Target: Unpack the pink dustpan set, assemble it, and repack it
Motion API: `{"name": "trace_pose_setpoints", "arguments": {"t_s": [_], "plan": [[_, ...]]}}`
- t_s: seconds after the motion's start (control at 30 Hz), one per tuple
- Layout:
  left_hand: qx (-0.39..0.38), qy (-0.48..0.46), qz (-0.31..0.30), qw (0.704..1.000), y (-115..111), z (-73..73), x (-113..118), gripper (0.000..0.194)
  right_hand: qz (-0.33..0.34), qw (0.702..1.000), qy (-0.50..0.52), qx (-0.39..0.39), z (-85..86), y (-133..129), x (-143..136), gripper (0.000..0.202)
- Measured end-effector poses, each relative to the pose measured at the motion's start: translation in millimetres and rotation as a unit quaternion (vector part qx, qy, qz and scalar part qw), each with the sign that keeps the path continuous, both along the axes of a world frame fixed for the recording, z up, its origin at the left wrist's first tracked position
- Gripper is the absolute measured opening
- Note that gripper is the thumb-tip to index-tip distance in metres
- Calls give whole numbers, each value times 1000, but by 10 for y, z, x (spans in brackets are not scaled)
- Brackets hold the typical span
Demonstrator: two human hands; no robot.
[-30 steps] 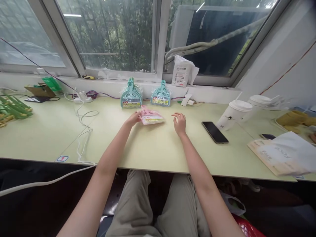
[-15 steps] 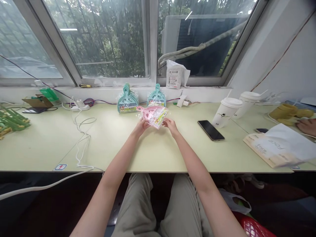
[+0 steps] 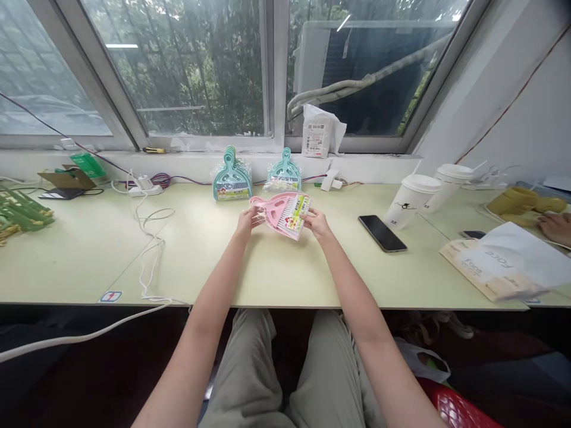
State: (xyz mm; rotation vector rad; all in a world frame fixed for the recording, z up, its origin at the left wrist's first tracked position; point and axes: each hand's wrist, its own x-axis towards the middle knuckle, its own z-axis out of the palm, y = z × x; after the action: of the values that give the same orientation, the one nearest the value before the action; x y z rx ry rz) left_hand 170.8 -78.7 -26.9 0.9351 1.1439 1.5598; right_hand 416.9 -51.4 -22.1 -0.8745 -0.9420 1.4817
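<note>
While both arms stretch out over the pale green table [image 3: 276, 279], the left hand [image 3: 247, 219] and the right hand [image 3: 316, 223] carry a pink dustpan set [image 3: 284, 213] between them, lifted just above the tabletop. The left grip is closed on the handle end, fingers pinching it; the right grip is clamped on the wide end by the printed label. The pack is tilted, its face turned up toward the camera.

Just behind it, against the window ledge, stand two teal dustpan sets [image 3: 232, 177], upright and side by side. To the right of the hands lies a black phone [image 3: 382, 233] flat on the table, and past it two white paper cups [image 3: 411, 201] with lids. A white cable [image 3: 149, 249] snakes down the left side. At the far right edge another person's hand [image 3: 554, 227] rests near a paper bag [image 3: 499, 261].
</note>
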Motion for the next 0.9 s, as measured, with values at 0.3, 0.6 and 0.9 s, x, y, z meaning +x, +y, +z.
{"name": "trace_pose_setpoints", "arguments": {"t_s": [0.3, 0.6, 0.9], "plan": [[-156, 213, 386, 884, -192, 98, -706, 53, -90, 995, 41, -21, -68, 127, 193, 30], [-23, 244, 183, 952, -203, 215, 85, 54, -59, 997, 42, -19, -149, 66, 13, 33], [-30, 127, -14, 991, -64, -77, 350, 48, -37, 979, -186, -77, -154, 175, 227, 14]]}}
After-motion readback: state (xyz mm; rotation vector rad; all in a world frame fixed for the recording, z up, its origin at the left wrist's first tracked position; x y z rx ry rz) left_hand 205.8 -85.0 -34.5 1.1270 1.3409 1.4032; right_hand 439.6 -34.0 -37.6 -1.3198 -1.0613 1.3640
